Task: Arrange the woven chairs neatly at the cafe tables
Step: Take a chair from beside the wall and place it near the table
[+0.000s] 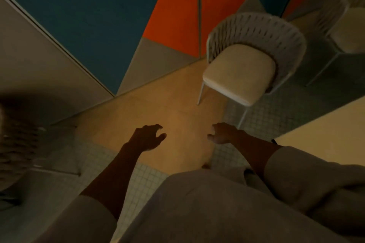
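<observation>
Woven chair [240, 74] is seen standing on the floor [158, 104] by the orange-and-teal wall [173, 6], near the surface [320, 128] at right. Left grip [147, 137] and right grip [223, 133] are held released, fingers loosely curled, nothing grasped, apart from the chair.

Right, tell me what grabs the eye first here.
The orange wall panel blazes against teal at top centre. Just right of it stands a woven chair with a cream seat. Below, the left hand and right hand reach forward, empty and loosely curled.
</observation>
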The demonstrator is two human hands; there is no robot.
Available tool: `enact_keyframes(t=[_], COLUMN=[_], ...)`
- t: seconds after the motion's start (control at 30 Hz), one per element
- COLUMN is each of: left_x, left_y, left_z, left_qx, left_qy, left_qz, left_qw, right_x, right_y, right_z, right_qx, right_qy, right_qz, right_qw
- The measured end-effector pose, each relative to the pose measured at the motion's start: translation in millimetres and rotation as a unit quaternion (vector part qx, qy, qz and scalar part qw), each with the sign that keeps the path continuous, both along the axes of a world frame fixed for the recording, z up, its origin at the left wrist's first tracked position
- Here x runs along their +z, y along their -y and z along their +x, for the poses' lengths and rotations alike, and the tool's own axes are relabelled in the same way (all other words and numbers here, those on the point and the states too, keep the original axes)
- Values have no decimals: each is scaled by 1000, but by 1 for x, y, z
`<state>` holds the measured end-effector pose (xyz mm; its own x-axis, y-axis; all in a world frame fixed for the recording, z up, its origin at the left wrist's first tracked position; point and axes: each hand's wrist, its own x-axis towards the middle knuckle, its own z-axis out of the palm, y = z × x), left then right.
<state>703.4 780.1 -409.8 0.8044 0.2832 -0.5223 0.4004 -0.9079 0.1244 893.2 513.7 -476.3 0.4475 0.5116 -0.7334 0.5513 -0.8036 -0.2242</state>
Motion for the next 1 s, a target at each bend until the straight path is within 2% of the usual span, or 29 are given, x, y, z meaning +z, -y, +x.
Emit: enact_keyframes(t=[0.23, 0.47, 0.53, 0.7, 1.0], left_x=[-13, -44, -47, -33, -11], left_y=[-64, -150, -191, -247, -280], left_z=[82, 165, 202, 291, 440], left_qx=[37, -7, -43, -118, -282], left_qy=[-1, -26, -35, -24, -21], left_qz=[-51, -81, -83, -82, -75], left_qw=[998, 996, 995, 989, 956], right_x=[2, -14, -6, 24, 32], right_y=[-58, -98, -116, -155, -218], right_z=[85, 141, 159, 202, 247], right_qx=[16, -65, -111, -230, -362], right_qy=[6, 4, -8, 28, 67], right_qz=[-19, -34, -47, -36, 26], right_qw=[1000, 997, 993, 972, 929])
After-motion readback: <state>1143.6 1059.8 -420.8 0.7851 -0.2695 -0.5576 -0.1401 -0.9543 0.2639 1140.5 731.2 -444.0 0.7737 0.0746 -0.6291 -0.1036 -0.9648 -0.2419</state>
